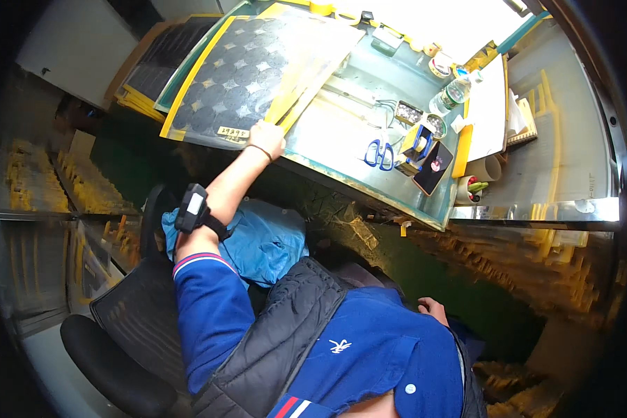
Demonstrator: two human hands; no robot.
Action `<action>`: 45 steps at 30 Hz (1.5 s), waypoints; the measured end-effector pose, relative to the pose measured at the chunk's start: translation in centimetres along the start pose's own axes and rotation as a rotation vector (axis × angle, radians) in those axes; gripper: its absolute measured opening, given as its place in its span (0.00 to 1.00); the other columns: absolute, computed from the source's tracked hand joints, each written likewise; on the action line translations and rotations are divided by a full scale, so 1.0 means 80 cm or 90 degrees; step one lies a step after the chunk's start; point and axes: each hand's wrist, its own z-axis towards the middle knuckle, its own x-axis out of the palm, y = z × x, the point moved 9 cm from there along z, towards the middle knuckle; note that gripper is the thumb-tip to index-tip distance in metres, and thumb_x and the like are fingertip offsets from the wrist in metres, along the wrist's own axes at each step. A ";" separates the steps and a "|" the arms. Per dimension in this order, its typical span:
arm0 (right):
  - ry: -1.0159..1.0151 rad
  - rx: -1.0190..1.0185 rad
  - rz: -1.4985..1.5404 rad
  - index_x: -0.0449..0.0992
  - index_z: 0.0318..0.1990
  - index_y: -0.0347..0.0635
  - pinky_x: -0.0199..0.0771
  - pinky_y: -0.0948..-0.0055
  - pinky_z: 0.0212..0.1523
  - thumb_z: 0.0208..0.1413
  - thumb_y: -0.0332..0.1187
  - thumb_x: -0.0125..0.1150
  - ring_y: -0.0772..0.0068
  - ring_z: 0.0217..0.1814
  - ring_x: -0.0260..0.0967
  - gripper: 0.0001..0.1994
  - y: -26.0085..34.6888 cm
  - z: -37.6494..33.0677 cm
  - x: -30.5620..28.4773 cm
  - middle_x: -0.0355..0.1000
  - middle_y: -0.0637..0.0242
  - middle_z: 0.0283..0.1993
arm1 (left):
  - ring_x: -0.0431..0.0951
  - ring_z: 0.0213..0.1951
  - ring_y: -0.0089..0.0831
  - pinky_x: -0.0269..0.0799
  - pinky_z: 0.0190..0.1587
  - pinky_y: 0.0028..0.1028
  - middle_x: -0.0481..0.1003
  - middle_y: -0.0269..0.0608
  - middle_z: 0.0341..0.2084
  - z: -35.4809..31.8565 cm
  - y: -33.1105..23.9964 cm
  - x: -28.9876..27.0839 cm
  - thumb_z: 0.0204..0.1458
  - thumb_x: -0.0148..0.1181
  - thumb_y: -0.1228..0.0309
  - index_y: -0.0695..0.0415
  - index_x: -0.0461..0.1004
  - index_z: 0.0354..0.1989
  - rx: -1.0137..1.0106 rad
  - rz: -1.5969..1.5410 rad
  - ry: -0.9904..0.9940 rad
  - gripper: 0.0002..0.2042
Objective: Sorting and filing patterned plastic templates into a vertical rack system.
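My left hand (266, 138) is closed on the near edge of a stack of yellow-edged sheets at the table's front. The top dark sheet (233, 66) bears a grid of pale star shapes and a small label near its lower corner. Beside it, a clear film (313, 59) with yellow borders slants up to the right and catches glare. A black device with a pale screen (194, 205) is strapped on my left forearm. Low by my side is my right hand (433, 308), away from the table; most of its fingers are hidden.
On the glass-topped table lie blue-handled scissors (378, 155), a phone (433, 167), tape rolls (439, 66), small tins (409, 111) and a water bottle (451, 96). A black chair (129, 334) stands at left. Racks of yellow-edged sheets (522, 268) line both sides.
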 end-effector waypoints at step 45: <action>0.089 -0.144 -0.144 0.75 0.44 0.39 0.70 0.63 0.46 0.50 0.31 0.56 0.51 0.45 0.71 0.14 0.138 0.044 0.008 0.73 0.50 0.42 | 0.77 0.38 0.49 0.73 0.42 0.42 0.76 0.53 0.33 0.025 0.140 -0.092 0.49 0.53 0.61 0.53 0.78 0.35 -0.137 -0.064 -0.007 0.12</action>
